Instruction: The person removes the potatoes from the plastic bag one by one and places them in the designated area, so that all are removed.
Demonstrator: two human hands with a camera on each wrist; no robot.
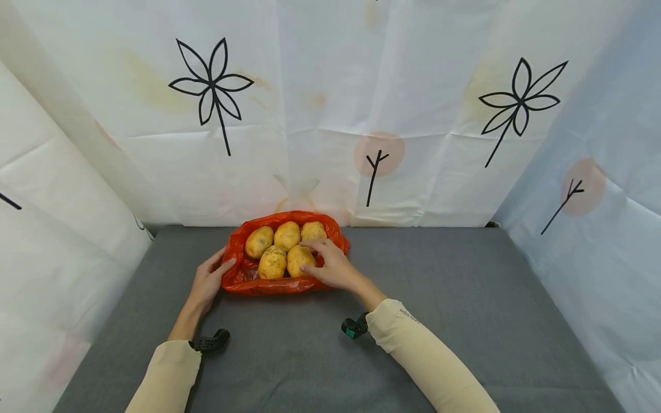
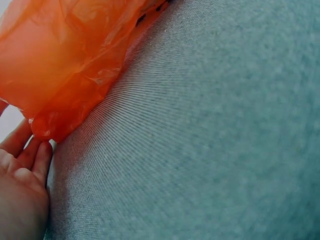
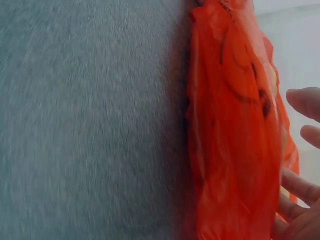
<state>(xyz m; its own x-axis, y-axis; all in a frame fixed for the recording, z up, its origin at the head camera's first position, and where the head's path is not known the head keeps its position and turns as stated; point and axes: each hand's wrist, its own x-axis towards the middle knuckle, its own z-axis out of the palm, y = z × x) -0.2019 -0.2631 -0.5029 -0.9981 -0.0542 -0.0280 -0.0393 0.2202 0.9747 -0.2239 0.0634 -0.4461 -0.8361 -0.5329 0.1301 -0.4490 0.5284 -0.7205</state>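
We've got a red-orange plastic bag (image 1: 281,288) on the far part of the grey cloth-topped tbl (image 1: 454,321), a bit L of ctr, nr the foot of the white curtain (image 1: 320,149). It's thin, shiny & crinkled, mouth spread wide & facing up, rim bunched all round; up close on the L side we see it go semi-translucent, & on the R side there's black print (image 3: 245,95).

Inside we count 5 potatoes: 3 in the back row, 2 in front. All yellowish & roundish to oval; the front L potato (image 1: 272,264) has the most brown specks. Back L potato (image 1: 259,242) lies tilted. Bare red plastic shows at the bag's front L corner.

Our L hand (image 1: 206,281) is at the bag's L end, holding it b/w thumb & fingers, fingertips low nr the tbl. Forearm comes up from btm L, sleeve pushed back.

Our R hand (image 1: 333,267) reaches in over the R rim, palm down, thumb & fingers apart around the front R potato (image 1: 296,263); can't tell if they actually grip it. R forearm slants in from btm R.
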